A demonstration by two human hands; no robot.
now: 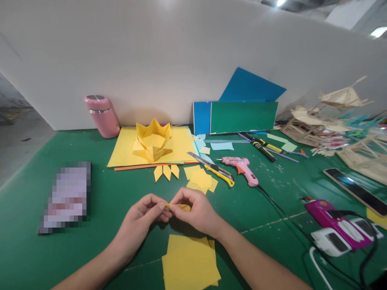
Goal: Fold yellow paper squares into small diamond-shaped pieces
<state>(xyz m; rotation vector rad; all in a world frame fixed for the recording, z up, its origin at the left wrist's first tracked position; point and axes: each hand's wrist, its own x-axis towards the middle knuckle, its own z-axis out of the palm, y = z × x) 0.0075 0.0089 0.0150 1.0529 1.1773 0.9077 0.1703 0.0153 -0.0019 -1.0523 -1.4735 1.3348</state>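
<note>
The small yellow paper (179, 206) is folded thin and long. It is held up just above the green surface (115, 193), near the middle. Its long side runs left to right, from one hand to the other. The left hand (141, 219) pinches the left tip with its fingers closed tight. The right hand (197, 212) pinches the right end the same way, and more of the paper sits on that side. Both hands touch it, so neither is closer. Just nearer lies a stack of yellow squares (190, 264). Farther away sit a yellow paper crown (153, 141) and, to the right, a pink glue gun (242, 167).
</note>
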